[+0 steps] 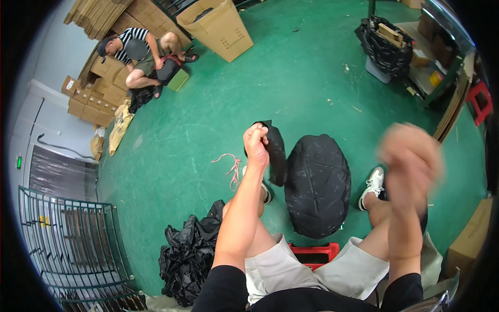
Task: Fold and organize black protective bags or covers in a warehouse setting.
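Note:
My left hand (256, 143) is raised in front of me, its fingers closed on a long dark piece that looks like black fabric (278, 156). The piece hangs down beside a large oval black padded bundle (318, 184) with a seam along its length, which stands between my legs. Off to the right, above my right shoe, my right hand (410, 158) is smeared by motion, so its fingers and anything in them cannot be made out. A tangle of pink string (232, 169) lies on the floor left of my left hand.
Crumpled black plastic bags (189, 255) are heaped beside my left leg. A red stool (325, 252) shows beneath me. Another person (138, 52) sits far left by stacked cartons (96, 99). A large open carton (218, 31) stands behind; a loaded shelf (442, 78) is at right.

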The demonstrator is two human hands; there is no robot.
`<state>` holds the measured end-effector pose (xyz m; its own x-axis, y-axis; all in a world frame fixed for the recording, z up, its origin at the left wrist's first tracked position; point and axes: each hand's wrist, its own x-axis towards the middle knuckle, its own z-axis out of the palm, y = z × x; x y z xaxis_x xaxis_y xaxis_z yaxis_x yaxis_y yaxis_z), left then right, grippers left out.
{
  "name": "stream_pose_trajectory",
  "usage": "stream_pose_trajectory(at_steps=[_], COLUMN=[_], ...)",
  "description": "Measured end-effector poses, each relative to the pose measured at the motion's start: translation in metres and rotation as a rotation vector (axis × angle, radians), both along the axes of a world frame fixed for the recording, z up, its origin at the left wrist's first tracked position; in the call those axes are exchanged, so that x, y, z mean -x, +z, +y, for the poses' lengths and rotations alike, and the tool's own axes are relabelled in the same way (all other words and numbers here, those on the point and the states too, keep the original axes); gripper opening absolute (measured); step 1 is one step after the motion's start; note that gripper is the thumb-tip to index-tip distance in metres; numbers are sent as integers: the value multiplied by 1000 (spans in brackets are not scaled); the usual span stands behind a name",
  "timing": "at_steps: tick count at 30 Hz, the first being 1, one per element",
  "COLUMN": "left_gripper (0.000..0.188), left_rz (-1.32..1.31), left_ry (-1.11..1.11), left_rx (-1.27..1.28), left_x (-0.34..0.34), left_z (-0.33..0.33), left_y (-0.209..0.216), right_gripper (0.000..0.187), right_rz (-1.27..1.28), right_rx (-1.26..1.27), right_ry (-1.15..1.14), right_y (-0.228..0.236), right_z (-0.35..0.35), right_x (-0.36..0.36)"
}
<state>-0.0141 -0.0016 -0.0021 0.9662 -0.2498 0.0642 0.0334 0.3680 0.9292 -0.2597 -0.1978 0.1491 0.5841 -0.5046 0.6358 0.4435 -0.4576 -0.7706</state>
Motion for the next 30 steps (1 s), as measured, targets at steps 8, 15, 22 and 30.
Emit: stream_pose_trajectory(at_steps=[8,15,22,30], left_gripper=[12,16,19,57], left_rz=[-977,-906,-146,551], left_ry=[-540,-570,-208,-261], left_rx=[-581,-508,-463,-280], left_x=[109,113,90,74], left_z=[-45,-52,-51,-53], left_y=[-4,4,-19,-49], right_gripper=[31,9,28,36], right_rz=[551,504,387,208], right_rx=[-1416,-1242,-1126,-1526], right_ry=[655,138,184,478], right_y=[-140,-151,-138,-144], right_z=[39,18,4,-18], right_x=[-57,-71,-81,-64])
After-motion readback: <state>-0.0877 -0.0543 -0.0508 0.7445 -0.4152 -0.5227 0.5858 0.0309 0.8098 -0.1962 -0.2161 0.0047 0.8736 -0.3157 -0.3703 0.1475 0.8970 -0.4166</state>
